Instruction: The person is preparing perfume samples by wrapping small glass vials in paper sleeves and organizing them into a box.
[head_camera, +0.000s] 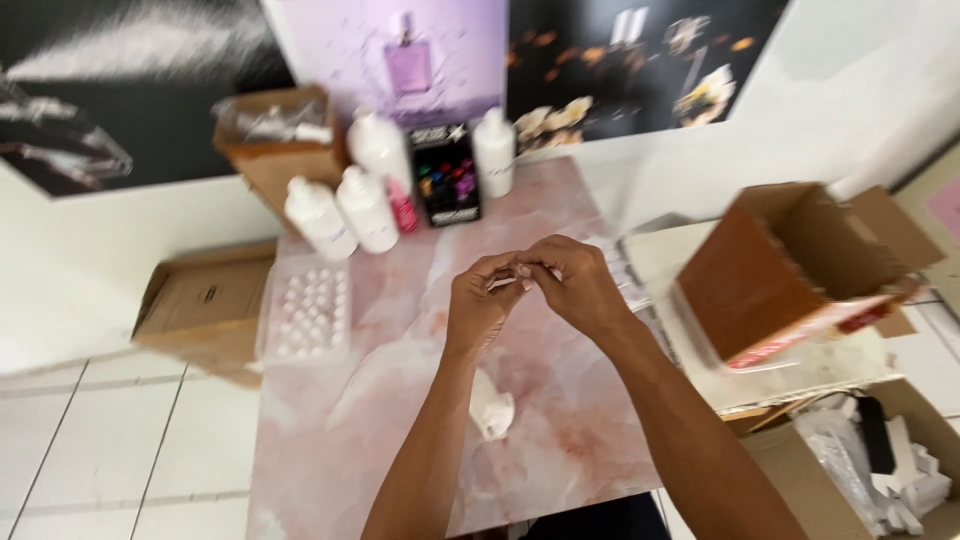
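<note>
Both hands meet over the middle of the pink marble table (400, 420), fingertips pinched together on a small pale item (508, 279) held between them. The left hand (483, 300) grips one end and the right hand (572, 283) the other; the item is too small and blurred to say what it is, only that it is whitish and thin.

Just below the grip, nearer the person, a crumpled white wad (492, 408) lies on the tabletop between the forearms. Off to the left of the hands sits a tray (308, 313) of small white caps or vials in rows. Beyond the grip, at the far edge of the table, stand four white bottles (366, 207), a little pink bottle (402, 208) and a black box (445, 172) with coloured dots, with an open carton (276, 143) behind them on the left.

To the right of the hands an open brown box (790, 265) lies tipped on a white surface, well apart from the grip. Lower right, another carton (860, 470) holds plastic bags and white pieces. A flat cardboard box (205, 305) rests on the floor left of the table.
</note>
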